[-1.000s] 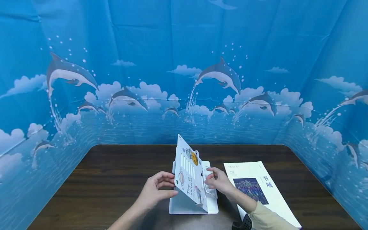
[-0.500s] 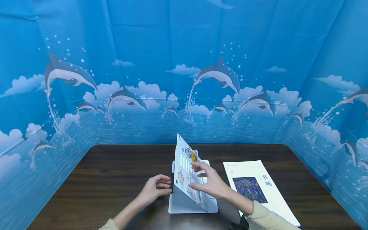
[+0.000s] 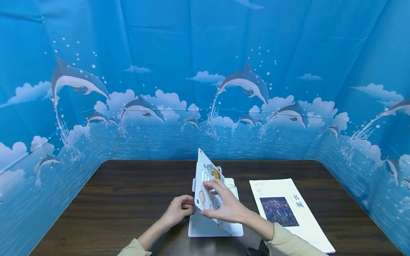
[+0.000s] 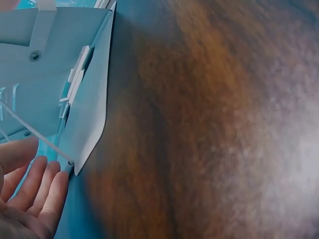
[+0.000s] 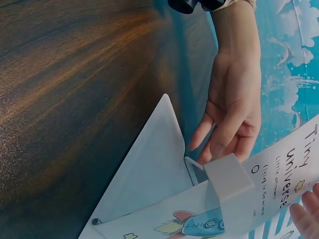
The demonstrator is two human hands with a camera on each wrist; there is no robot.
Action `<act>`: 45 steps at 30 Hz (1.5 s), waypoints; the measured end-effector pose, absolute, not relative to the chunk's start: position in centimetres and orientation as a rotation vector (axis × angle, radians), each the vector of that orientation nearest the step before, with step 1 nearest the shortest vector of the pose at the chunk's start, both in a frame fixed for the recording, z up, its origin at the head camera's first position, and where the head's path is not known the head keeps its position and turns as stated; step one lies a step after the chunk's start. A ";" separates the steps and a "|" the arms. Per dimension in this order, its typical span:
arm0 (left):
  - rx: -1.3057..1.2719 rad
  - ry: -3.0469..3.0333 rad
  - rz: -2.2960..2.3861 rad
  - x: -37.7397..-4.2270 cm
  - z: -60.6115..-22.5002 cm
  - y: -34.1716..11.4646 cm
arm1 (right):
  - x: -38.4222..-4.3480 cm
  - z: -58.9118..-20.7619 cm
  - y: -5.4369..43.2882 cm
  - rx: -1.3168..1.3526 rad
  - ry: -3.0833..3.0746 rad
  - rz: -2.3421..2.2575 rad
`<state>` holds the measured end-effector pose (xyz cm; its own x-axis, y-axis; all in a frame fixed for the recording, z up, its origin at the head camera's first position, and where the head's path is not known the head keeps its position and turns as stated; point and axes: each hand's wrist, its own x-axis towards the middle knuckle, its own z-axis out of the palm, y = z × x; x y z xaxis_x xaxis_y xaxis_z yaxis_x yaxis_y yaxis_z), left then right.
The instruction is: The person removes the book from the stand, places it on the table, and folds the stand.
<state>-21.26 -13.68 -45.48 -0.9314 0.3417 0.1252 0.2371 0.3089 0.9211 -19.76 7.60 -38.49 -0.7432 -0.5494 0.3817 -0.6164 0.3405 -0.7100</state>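
A white book stand (image 3: pixel 206 227) with planet drawings and "Tiny universe" lettering stands at mid-table, its printed panel (image 3: pixel 201 177) tilted up from the flat base. My left hand (image 3: pixel 179 210) is beside the panel's left edge, its thumb and fingers apart. In the left wrist view, its fingers (image 4: pixel 47 194) lie near a thin wire leg (image 4: pixel 37 133) behind the panel; contact with the wire is unclear. My right hand (image 3: pixel 225 204) reaches across the panel's printed front, fingers spread and gently bent. Some of its fingertips (image 5: pixel 305 216) show beside the slots in the right wrist view.
A white book (image 3: pixel 307 220) with a dark picture on its cover lies flat to the right of the stand. The dark wooden table (image 3: pixel 128 188) runs up to a blue dolphin-print curtain (image 3: pixel 179 53) at the back and sides.
My right hand has moved left from the stand's right side to the panel's front. My left hand drew away from the panel's left edge, then came back close to it. The stand stays put.
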 end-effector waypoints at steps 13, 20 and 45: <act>0.625 2.511 1.653 -21.5 -46.0 -12.7 | -19.9 -38.7 7.4 1.136 -2.465 1.345; 0.636 2.583 1.616 -21.3 -45.4 -12.2 | -20.0 -39.0 7.3 1.134 -2.438 1.345; 0.606 2.572 1.620 -21.5 -46.0 -12.2 | -19.4 -38.9 8.6 1.035 -2.311 1.412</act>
